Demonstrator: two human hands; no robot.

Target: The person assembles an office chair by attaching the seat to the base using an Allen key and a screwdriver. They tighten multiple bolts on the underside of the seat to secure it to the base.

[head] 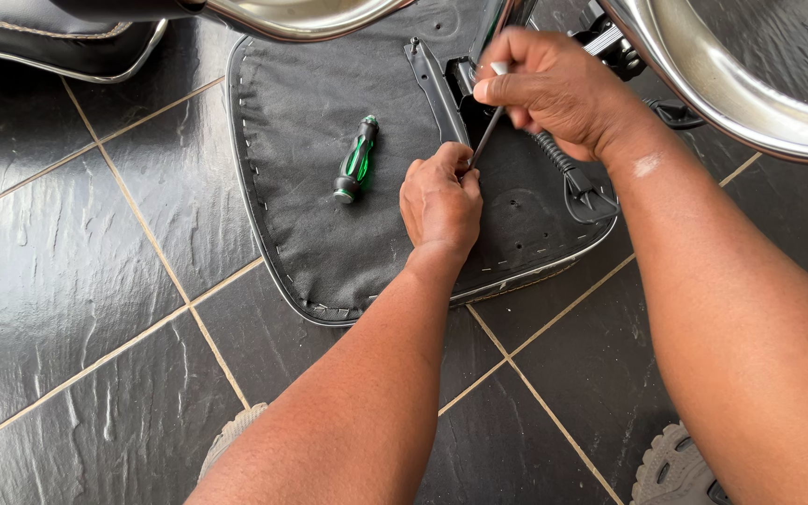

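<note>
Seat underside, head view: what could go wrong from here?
The left hand pinches right at the tool tip; a slip by the right hand could jab the fingers. The green screwdriver lies loose on the fabric and may roll off if the seat shifts.

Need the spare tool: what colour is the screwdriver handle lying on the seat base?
Green and black handle, clearest in the head view.

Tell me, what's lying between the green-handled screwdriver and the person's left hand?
Only bare black fabric of the upturned seat's underside, seen from the head camera. The green-handled screwdriver lies apart from the left hand, with nothing else between them.
</note>
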